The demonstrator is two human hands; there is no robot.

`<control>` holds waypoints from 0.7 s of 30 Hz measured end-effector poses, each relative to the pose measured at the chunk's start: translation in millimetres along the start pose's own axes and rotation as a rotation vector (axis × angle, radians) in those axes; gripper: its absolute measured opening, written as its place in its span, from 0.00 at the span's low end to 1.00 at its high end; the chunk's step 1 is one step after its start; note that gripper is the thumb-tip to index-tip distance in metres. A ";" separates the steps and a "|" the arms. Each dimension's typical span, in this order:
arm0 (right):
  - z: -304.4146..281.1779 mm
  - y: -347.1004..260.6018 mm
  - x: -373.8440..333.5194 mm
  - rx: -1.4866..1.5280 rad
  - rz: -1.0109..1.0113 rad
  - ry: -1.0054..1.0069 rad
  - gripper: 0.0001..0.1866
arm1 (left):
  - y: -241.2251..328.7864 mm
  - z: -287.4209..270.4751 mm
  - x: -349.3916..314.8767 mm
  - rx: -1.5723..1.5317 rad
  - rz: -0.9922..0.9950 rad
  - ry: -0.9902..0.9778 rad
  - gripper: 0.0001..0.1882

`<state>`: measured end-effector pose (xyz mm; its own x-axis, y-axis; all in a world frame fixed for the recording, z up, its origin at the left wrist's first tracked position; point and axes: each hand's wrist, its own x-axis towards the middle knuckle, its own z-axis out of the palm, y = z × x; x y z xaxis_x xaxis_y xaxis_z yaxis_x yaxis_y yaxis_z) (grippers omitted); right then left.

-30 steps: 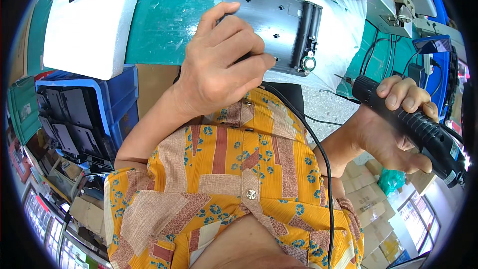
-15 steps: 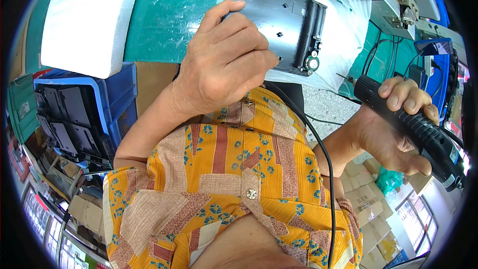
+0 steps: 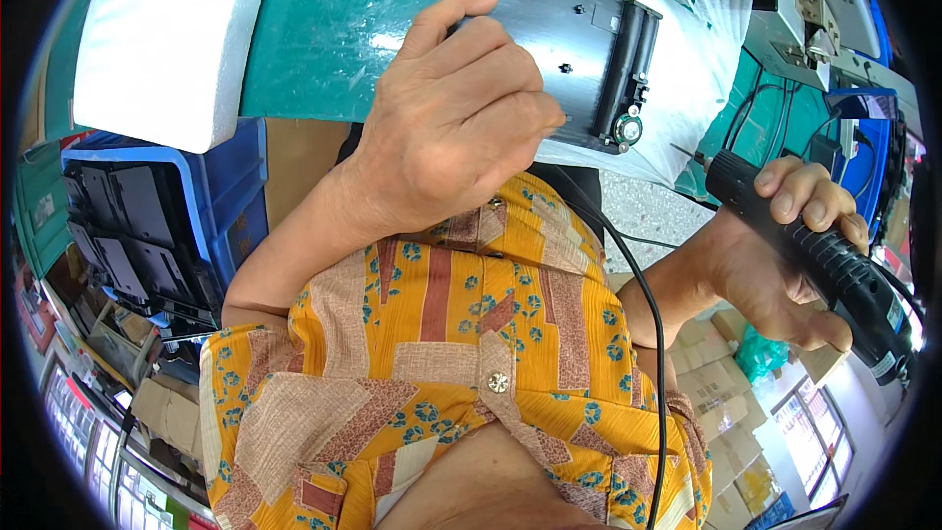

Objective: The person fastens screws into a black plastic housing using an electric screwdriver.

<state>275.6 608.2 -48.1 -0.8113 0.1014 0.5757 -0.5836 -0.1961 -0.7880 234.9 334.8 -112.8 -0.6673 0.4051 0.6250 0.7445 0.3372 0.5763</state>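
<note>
A black plastic panel (image 3: 579,39) lies on white wrapping at the far side of the bench, with small cross-shaped openings in its face. Along its right end run a dark ridged strip and a small round speaker-like part (image 3: 626,129). My left hand (image 3: 461,108) is closed over the panel's left edge, its fingertips mostly hidden behind the knuckles. Off to the right, my right hand (image 3: 785,245) wraps round a black electric screwdriver (image 3: 810,260). The driver's thin bit (image 3: 685,151) points left toward the panel and stands apart from it.
A white foam block (image 3: 162,49) sits on the green bench top (image 3: 324,39) at left. Below it, a blue crate (image 3: 231,186) holds several black panels (image 3: 128,226). A metal-fronted machine (image 3: 810,25) stands at far right, with cables nearby. A black cord (image 3: 643,304) hangs across my front.
The panel, machine and both hands sit slightly farther right in the picture, as the view has shifted a little. Both hands keep their holds.
</note>
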 end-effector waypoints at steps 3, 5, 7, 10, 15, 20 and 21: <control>1.9 -0.4 -0.1 -0.009 0.001 0.005 0.50 | 0.2 0.8 -0.1 0.005 -0.001 0.013 0.11; 0.8 -2.1 -1.3 -0.027 0.002 0.001 0.50 | 2.0 2.2 0.4 0.013 -0.005 0.019 0.11; 5.6 -1.6 -2.2 -0.049 -0.011 0.016 0.50 | 0.2 2.5 2.0 0.017 0.010 0.012 0.10; 16.7 -2.2 -0.7 -0.004 0.033 0.148 0.47 | -0.2 3.7 1.7 0.005 0.010 -0.008 0.11; 11.6 -2.9 -1.9 -0.025 0.055 0.067 0.49 | 0.6 0.9 3.4 0.012 -0.020 -0.052 0.12; 4.8 -0.3 -3.0 -0.064 0.058 0.068 0.52 | 1.0 -1.8 7.3 0.021 -0.022 -0.097 0.12; 3.2 0.4 -3.3 -0.042 0.059 0.071 0.53 | 1.3 -1.9 7.2 0.016 -0.017 -0.090 0.13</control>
<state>278.1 604.7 -49.7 -0.8439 0.1600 0.5121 -0.5342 -0.1628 -0.8295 231.1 336.5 -106.5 -0.6756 0.4734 0.5652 0.7339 0.3579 0.5774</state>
